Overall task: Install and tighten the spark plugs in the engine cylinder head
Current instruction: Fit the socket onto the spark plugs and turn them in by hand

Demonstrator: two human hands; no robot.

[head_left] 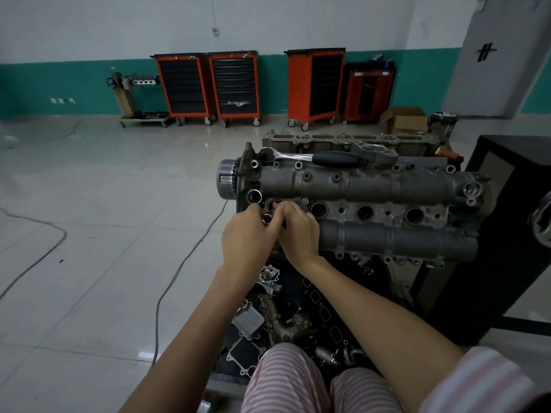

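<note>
Here, head view: there was only one camera, and it looked down over two bare arms at an engine.
Cylinder head: the big grey metal block sat in front of the person, with a row of round plug holes along its middle.
Left hand: its fingers were curled around a small shiny metal tube and held it just by the first hole at the left end.
Right hand: its fingers were curled too and pinched the same little piece, right up against the left hand.
Why two hands: I think both hands steadied the small piece so it could go straight down into the hole.
Spark plug: I could not tell if a plug sat inside the tube, because the fingers hid it.
Other holes: three more holes to the right looked dark and open, so I judged most of the job was not yet done.
Ratchet wrench: it lay flat on top of the engine, near but not touched, likely kept ready for the tightening.
Loose parts: engine bits lay low down by the person's knees.
Tool carts: red and black carts stood well apart, by the far wall.
Writing: no word or brand could be read; one black mark on the grey pillar was only a shape.
</note>
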